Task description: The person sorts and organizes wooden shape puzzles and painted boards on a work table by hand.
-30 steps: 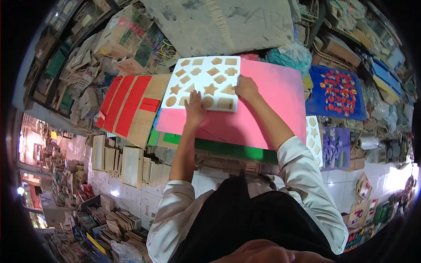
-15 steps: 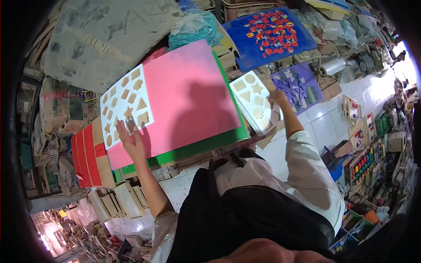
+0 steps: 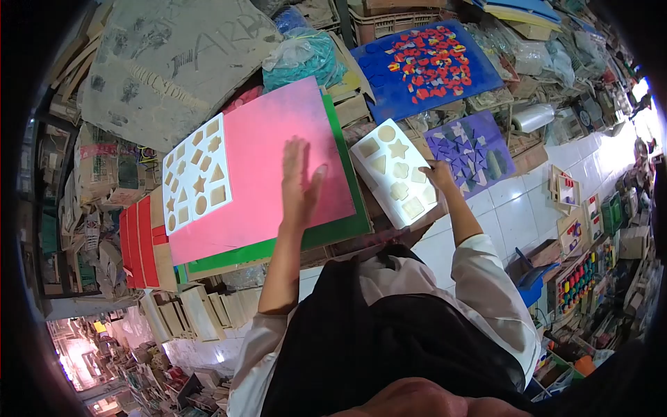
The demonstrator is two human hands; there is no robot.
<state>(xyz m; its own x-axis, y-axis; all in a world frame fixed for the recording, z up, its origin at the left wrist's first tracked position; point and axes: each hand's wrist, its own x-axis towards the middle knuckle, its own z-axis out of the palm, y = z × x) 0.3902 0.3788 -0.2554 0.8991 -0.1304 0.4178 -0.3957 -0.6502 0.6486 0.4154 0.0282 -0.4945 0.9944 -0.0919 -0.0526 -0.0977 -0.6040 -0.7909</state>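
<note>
A large pink sheet (image 3: 257, 153) lies over a green sheet (image 3: 250, 251) that shows along its right and lower edges. On the pink sheet's left end rests a white board (image 3: 191, 174) with cut-out shapes such as stars, circles and triangles. My left hand (image 3: 297, 187) is held over the middle of the pink sheet, fingers stretched and thumb apart, holding nothing. To the right, a similar white cut-out board (image 3: 385, 179) sits tilted beside the green edge. My right hand (image 3: 439, 175) grips that board by its right edge.
Beyond lie a blue sheet (image 3: 479, 66) covered with small red pieces and a purple sheet (image 3: 497, 125) with purple offcuts. A dusty grey board (image 3: 167, 62) leans at the back left. Red strips (image 3: 139, 243) lie at the left. White tiled floor (image 3: 514, 201) shows at the right.
My left hand has left the left-hand white board and moved right over the pink sheet. My right hand has shifted the other white board slightly left, turning its face more toward me.
</note>
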